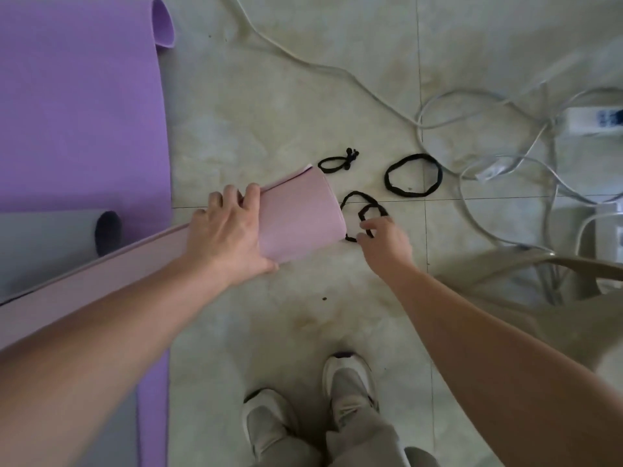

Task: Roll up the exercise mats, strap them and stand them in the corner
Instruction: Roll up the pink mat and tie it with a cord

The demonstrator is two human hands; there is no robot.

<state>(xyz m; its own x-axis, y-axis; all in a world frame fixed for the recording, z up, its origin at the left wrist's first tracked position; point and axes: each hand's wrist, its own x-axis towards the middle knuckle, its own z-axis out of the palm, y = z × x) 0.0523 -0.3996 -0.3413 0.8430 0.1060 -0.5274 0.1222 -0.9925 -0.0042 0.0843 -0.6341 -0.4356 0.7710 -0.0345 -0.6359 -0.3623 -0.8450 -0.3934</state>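
A rolled pink mat (296,217) lies on the tiled floor, running from the lower left to the centre. My left hand (229,230) presses on top of the roll near its right end, fingers curled over it. Just right of that end, my right hand (384,241) pinches a black elastic strap (357,210) that lies twisted on the floor. Two more black straps lie farther back: a small knotted one (337,161) and a round loop (413,175). A purple mat (81,106) is spread flat at the left, its far corner curled up.
A grey rolled mat (50,244) lies on the purple mat behind the pink roll. White cables (337,67) and power strips (596,121) trail across the floor at the right. A beige plastic chair (526,278) stands at the right. My shoes (350,382) are at the bottom.
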